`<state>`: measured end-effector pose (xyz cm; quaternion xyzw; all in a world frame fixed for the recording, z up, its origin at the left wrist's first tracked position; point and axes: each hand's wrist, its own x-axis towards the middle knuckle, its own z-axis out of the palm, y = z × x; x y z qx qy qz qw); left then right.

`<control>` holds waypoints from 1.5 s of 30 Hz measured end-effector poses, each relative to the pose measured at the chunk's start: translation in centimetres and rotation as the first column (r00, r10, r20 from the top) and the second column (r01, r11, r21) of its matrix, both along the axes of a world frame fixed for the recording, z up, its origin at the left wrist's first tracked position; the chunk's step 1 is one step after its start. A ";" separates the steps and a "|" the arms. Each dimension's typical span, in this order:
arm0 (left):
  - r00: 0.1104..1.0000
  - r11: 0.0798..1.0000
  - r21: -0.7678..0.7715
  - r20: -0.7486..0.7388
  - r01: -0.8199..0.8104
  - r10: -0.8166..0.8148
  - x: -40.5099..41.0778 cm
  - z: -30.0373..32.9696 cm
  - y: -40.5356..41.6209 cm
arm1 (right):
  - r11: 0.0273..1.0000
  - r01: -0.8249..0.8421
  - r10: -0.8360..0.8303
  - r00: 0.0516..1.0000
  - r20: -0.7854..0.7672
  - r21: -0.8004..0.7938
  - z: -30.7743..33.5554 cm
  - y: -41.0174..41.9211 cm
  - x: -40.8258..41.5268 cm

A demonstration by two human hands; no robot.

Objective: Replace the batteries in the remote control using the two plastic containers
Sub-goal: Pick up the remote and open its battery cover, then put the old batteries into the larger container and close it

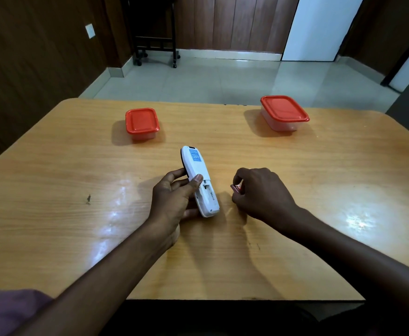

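On the far left of the wooden table (53, 166) sits a small container (142, 124) with a red lid, closed. Nearer the front edge, the left hand (174, 197) grips a white remote control (199, 181) turned back-side up, thumb across its back and fingers curled under its left edge; the remote's far end points away from the person and its near end rests close to the table. A blue label shows near the far end, and the battery bay in the middle looks open. Just right of the remote, the right hand (262, 192) is curled, its fingertips pinching a small reddish object (236, 188), too small to identify. At the far right stands a larger container (284, 113), also closed under a red lid.
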<state>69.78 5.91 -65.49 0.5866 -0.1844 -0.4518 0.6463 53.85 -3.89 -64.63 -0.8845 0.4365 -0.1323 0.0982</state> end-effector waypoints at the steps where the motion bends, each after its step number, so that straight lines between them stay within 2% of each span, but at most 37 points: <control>1: 1.000 1.000 0.016 0.010 0.005 -0.005 0.0 -0.1 0.0 | 1.000 -0.003 0.002 1.000 -0.022 -0.012 -0.1 0.0 0.0; 6: 0.997 0.996 0.085 0.068 0.024 -0.030 0.0 -0.3 0.0 | 1.000 0.000 -0.003 0.996 -0.089 -0.031 -0.5 -0.5 0.4; 11: 0.973 0.981 0.180 0.207 0.066 -0.103 0.1 0.2 0.0 | 1.000 0.010 -0.011 0.996 -0.091 -0.015 -0.5 -0.7 0.2; 15: 0.871 0.957 0.289 0.463 0.029 -0.166 0.6 0.6 0.2 | 1.000 0.030 -0.030 0.999 -0.045 -0.006 0.5 -0.4 0.0; 20: 0.767 0.940 0.342 0.600 0.011 -0.227 1.4 0.8 0.1 | 0.995 0.086 -0.084 0.995 0.053 -0.050 1.4 -1.5 -0.3; 21: 0.722 0.937 0.350 0.649 -0.001 -0.242 1.7 0.8 0.1 | 0.992 0.099 -0.092 0.993 0.079 -0.078 1.4 -2.2 -0.3; 22: 0.637 0.932 0.361 0.723 -0.015 -0.270 2.0 0.7 0.0 | 0.988 0.112 -0.101 0.990 0.103 -0.106 1.4 -3.2 -0.3; 25: 0.331 0.921 0.386 0.876 -0.047 -0.350 2.8 0.8 -0.1 | 0.975 0.151 -0.127 0.980 0.150 -0.162 1.5 -7.0 -0.4; 27: 0.205 0.904 0.426 0.888 -0.035 -0.410 3.2 0.7 -0.1 | 0.964 0.170 -0.143 0.979 0.143 -0.205 1.5 -10.1 -0.4; 30: 0.119 0.855 0.519 0.850 -0.022 -0.513 3.7 0.5 -0.2 | 0.946 0.203 -0.196 0.979 0.053 -0.252 1.7 -14.5 -0.2; 35: 0.058 0.798 0.602 0.798 -0.039 -0.599 4.1 0.5 -0.4 | 0.944 0.232 -0.286 0.929 -0.233 -0.233 1.0 -19.1 -0.6; 37: 0.039 0.794 0.606 0.795 -0.041 -0.605 4.1 0.5 -0.5 | 0.934 0.246 -0.307 0.923 -0.231 -0.258 0.6 -20.0 -0.5; 41: 0.017 0.799 0.600 0.800 -0.042 -0.600 4.2 0.5 -0.5 | 0.874 0.247 -0.356 0.912 -0.205 -0.419 0.4 -20.1 0.2; 45: 0.000 0.804 0.592 0.806 -0.053 -0.593 4.1 0.5 -0.3 | 0.848 0.162 -0.294 0.936 -0.193 -0.505 0.1 -17.6 1.3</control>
